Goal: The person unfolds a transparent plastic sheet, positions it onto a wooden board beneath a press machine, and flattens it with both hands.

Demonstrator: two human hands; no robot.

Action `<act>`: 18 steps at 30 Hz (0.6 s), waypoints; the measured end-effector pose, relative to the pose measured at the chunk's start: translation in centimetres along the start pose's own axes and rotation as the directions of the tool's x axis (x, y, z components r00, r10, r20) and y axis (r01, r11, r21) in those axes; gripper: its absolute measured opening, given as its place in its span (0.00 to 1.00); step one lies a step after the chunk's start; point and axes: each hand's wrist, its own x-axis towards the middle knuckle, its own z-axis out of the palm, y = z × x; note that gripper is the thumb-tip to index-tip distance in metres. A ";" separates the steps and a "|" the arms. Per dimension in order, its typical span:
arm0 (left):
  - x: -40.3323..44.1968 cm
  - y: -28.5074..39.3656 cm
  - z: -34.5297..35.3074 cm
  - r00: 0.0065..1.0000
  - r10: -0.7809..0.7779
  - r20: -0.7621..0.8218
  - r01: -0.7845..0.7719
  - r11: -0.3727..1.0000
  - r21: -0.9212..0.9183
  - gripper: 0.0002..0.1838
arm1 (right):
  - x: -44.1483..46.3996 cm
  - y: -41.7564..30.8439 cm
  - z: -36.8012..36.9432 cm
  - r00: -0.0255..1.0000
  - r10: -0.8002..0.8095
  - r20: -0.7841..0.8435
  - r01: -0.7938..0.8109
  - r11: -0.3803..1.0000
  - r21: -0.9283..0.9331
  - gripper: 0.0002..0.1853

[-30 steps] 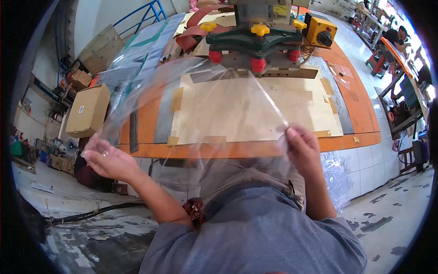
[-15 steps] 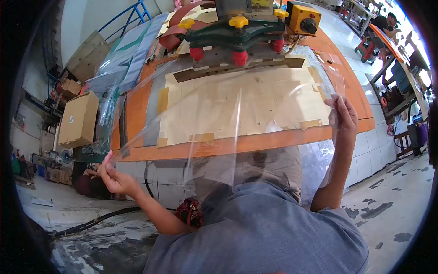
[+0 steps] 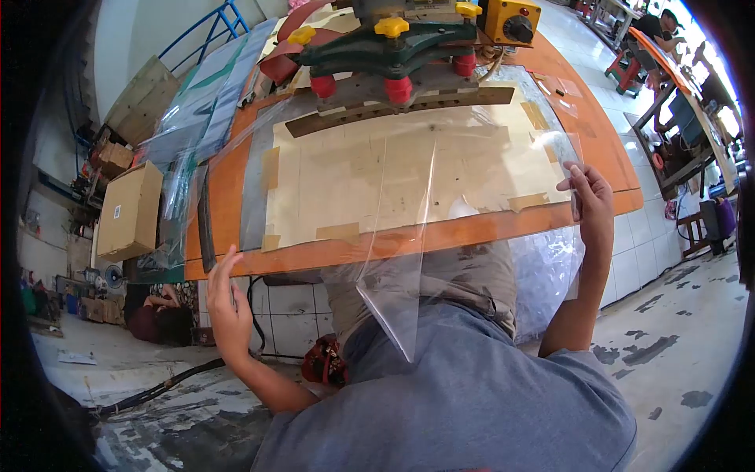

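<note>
Film [image 3: 393, 315], one clear sheet as far as I can make out, spans the near part of a pale board [image 3: 346, 169] and the front edge of an orange table [image 3: 602, 141], with a folded point hanging over the wearer's lap [image 3: 472, 271]. The right hand [image 3: 591, 195] has thumb and fingers pinched together on the sheet's right edge. The left hand [image 3: 230, 307] is held up beside the table's front left, fingers long and slightly parted, seemingly gripping nothing (whether the see-through edge brushes it, I cannot tell).

The sheet should handle as very light, floppy and slick, more apt to crease or cling to itself than to break. Its edges near two corners look the best places for a gentle pinch.

Counted: one board, with at least five strips of brown tape [image 3: 270, 167]; one green frame [image 3: 354, 55] with three yellow knobs [image 3: 391, 28] and three red feet [image 3: 398, 90]; one yellow switch box [image 3: 497, 17] with one black dial [image 3: 517, 29]; one large cardboard box [image 3: 130, 211] at left; one crumpled heap of clear plastic [image 3: 550, 267] below the table.
</note>
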 end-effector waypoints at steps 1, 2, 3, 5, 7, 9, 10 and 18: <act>0.6 1.6 0.1 0.997 0.064 -0.048 -0.068 0.995 -0.072 0.20 | -0.1 -0.3 0.0 1.000 0.003 -0.006 -0.003 1.000 0.000 0.18; 1.3 3.3 0.6 0.987 0.124 -0.103 -0.138 0.980 -0.141 0.21 | -0.2 -1.0 0.2 1.000 0.005 0.015 -0.006 0.999 0.038 0.18; 1.7 4.8 1.5 0.976 0.211 -0.045 -0.216 0.948 -0.234 0.21 | -0.2 -1.8 0.4 0.999 0.004 0.038 -0.007 0.997 0.077 0.19; 3.1 7.9 3.5 0.895 0.434 0.104 -0.362 0.843 -0.399 0.23 | 0.0 -3.3 0.7 0.996 -0.011 0.086 -0.004 0.983 0.181 0.19; 4.7 10.6 5.9 0.733 0.629 0.260 -0.474 0.746 -0.467 0.28 | 0.3 -4.8 1.5 0.991 -0.033 0.133 -0.006 0.959 0.282 0.20; 4.9 12.1 8.9 0.646 0.690 0.326 -0.527 0.712 -0.464 0.31 | 0.4 -6.5 3.3 0.990 -0.045 0.132 -0.012 0.915 0.403 0.20; 4.8 12.5 10.4 0.606 0.704 0.371 -0.580 0.710 -0.401 0.32 | 0.0 -7.8 4.6 0.987 -0.056 0.150 -0.012 0.909 0.416 0.19; 2.2 13.8 15.4 0.581 0.730 0.360 -0.682 0.679 -0.274 0.29 | -6.6 -11.9 16.9 0.724 -0.190 0.663 -0.259 0.816 0.517 0.27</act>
